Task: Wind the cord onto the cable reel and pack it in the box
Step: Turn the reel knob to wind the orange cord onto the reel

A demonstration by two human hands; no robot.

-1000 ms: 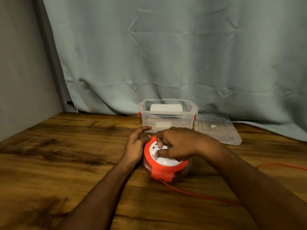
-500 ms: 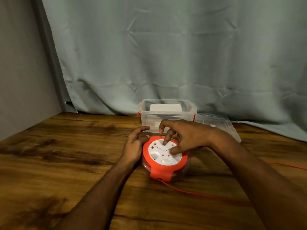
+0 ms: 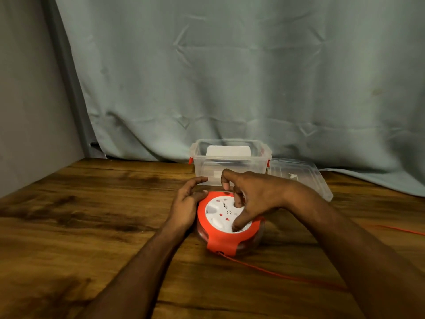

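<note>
your left hand point(image 3: 184, 207) rests against the left side of the orange reel point(image 3: 226, 226), its fingers loosely stretched along the rim. your right hand point(image 3: 251, 199) sits on top, its fingers curled down, a fingertip and the thumb pressing into the white face. the reel lies flat on the wooden table point(image 3: 92, 226), just in front of the clear box point(image 3: 230, 162), which stands open with its lid point(image 3: 301, 178) lying beside it on the right. the orange cord point(image 3: 276, 273) trails from the reel's front edge away to the right.
</note>
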